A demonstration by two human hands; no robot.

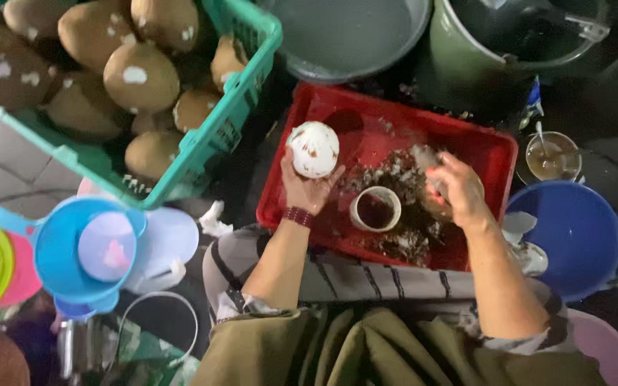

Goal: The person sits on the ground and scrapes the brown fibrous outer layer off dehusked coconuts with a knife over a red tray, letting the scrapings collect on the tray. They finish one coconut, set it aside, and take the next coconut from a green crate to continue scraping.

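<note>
My left hand [307, 187] holds a peeled white coconut [314, 149] from below, over the left part of a red plastic tray [490, 146]. A dark red band is on that wrist. My right hand [458, 187] is closed around a blurred tool or scraper, low over a heap of brown coconut shavings [396, 179] in the tray. A small white ring-shaped holder [375, 209] sits in the tray between my two hands.
A green crate [245, 82] of brown coconuts stands at upper left. A grey basin [352, 36] and a green bucket [509, 43] are behind the tray. A blue bowl [574, 232] lies right, a glass cup [552, 157] above it, a blue scoop [80, 250] left.
</note>
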